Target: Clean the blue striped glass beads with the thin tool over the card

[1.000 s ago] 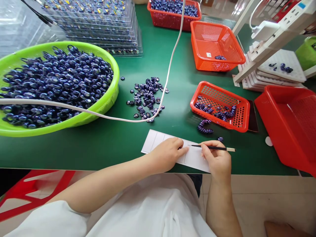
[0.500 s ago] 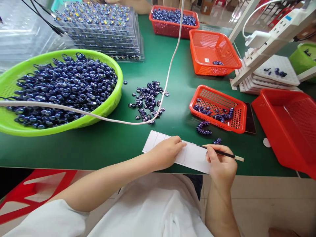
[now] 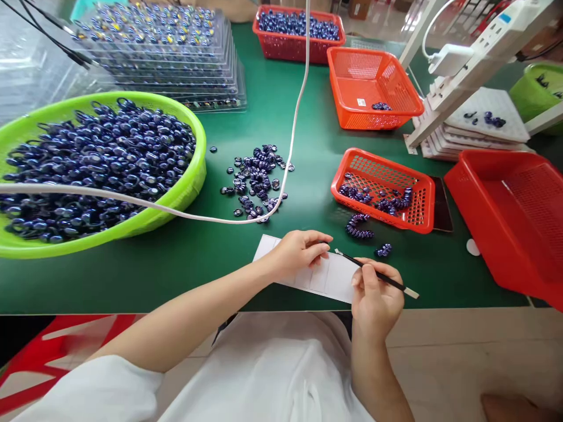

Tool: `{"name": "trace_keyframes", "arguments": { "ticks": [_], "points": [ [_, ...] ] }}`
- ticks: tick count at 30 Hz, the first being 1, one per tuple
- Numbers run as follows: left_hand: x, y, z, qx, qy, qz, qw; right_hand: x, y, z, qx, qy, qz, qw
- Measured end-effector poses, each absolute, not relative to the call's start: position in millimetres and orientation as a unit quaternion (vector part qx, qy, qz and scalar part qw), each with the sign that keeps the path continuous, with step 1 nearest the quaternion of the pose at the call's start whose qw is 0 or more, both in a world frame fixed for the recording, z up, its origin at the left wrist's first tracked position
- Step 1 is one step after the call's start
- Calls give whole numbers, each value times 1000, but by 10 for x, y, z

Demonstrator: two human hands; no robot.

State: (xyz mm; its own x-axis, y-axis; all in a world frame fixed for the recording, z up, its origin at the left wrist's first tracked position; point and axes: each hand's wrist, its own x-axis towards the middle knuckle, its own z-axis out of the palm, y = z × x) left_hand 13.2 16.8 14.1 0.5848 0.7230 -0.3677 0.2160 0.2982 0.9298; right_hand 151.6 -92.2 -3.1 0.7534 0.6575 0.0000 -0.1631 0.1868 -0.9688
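My left hand (image 3: pixel 303 252) hovers over a white card strip (image 3: pixel 341 278), thumb and index finger pinched. A bit of something dark shows at its fingertips, too small to name. Between the fingers of my right hand (image 3: pixel 378 296) is a thin black pen-like stick (image 3: pixel 387 280) with a pale rear end. Its tip, with a small whitish bit on it, points at my left fingertips, a small gap apart. Faint lines cross the card, which lies at the table's front edge. Shiny dark blue pieces (image 3: pixel 361 227) lie in a curved row beyond my right hand, beside a small clump (image 3: pixel 383 250).
Loose dark pieces (image 3: pixel 259 176) lie mid-table, near a white cable (image 3: pixel 290 146). A green basket (image 3: pixel 200 158) heaped with looped pieces stands left. Red baskets (image 3: pixel 426 202) and a red bin (image 3: pixel 484 234) stand right. Stacked clear trays (image 3: pixel 237 88) are behind.
My left hand has lifted slightly from the card, and a dark bit now shows at its fingertips. The stick has tilted more steeply, its whitish tip now clear of the card's edge.
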Motion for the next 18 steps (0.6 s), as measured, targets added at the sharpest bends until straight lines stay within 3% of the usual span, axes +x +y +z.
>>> {"name": "trace_keyframes", "arguments": {
  "ticks": [6, 18],
  "points": [
    [96, 136, 113, 554, 406, 170, 706, 1498, -931, -40, -591, -229, 259, 729],
    [108, 58, -25, 624, 419, 249, 611, 1411, -1030, -165, -633, -385, 130, 659]
  ]
}}
